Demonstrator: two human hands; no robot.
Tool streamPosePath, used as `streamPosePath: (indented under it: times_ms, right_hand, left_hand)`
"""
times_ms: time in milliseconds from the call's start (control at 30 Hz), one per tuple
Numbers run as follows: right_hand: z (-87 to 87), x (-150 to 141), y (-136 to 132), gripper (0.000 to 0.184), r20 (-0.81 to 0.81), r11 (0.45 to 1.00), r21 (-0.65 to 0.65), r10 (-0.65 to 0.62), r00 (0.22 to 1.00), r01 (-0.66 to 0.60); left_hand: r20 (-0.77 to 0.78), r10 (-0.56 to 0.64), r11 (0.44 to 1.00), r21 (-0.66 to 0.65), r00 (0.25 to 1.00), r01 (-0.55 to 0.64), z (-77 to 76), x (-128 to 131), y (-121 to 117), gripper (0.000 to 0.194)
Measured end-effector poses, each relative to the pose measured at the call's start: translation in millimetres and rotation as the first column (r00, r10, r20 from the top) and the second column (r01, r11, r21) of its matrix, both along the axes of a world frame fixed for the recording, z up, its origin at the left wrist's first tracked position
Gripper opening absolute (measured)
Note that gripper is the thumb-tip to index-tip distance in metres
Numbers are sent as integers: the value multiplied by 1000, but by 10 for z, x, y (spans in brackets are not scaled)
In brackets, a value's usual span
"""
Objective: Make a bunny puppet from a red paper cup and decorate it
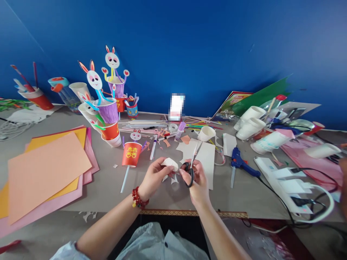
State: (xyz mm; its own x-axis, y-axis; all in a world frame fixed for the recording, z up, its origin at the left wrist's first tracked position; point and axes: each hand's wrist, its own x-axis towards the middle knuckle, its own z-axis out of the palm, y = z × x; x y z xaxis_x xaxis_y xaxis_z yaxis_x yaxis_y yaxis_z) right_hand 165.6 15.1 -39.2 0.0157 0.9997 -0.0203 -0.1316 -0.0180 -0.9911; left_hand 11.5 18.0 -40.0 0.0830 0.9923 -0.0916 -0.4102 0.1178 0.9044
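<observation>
My left hand (pixel 155 177), with a red bead bracelet at the wrist, pinches a small white paper cutout (pixel 170 164) between thumb and fingers. In my right hand (pixel 199 180) is a pair of scissors (pixel 191 169) with black handles, its blades pointing up and away from me. The blades are apart from the cutout. Under my hands lie white paper scraps (pixel 175 179) and a larger white sheet (pixel 207 164) with a cut edge. Left of my left hand stands a red paper cup puppet (pixel 132 154) with a rabbit face and a straw below.
Coloured paper sheets (pixel 48 169) are stacked at left, near rabbit cup figures (pixel 106 108). To the right lie a blue glue gun (pixel 241 162), a white power strip (pixel 282 184) with cables and several paper cups (pixel 251 128). A lit, blurred screen (pixel 176 106) stands against the blue wall.
</observation>
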Motion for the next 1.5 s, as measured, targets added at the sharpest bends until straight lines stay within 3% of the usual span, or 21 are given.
streamPosePath:
  times_ms: [133,267,767,1500]
  right_hand:
    - [-10,135,-100,41,37,949,-154,283,958,-274]
    - [-72,228,-195,43,-20,894,-151,424,905,-422]
    - [-152,108,-226,46,-72,900,-145,405,911,-412]
    - [-231,103,-221,43,-104,902,-134,399,911,-411]
  left_hand:
    - [45,70,998,-8,997,-70,15,-34,0,23]
    - [66,37,999,-7,997,-37,11,-46,4,18]
    - [138,12,999,-38,990,-7,-8,-28,1,18]
    - [125,36,999,-31,992,-32,-3,-17,10,18]
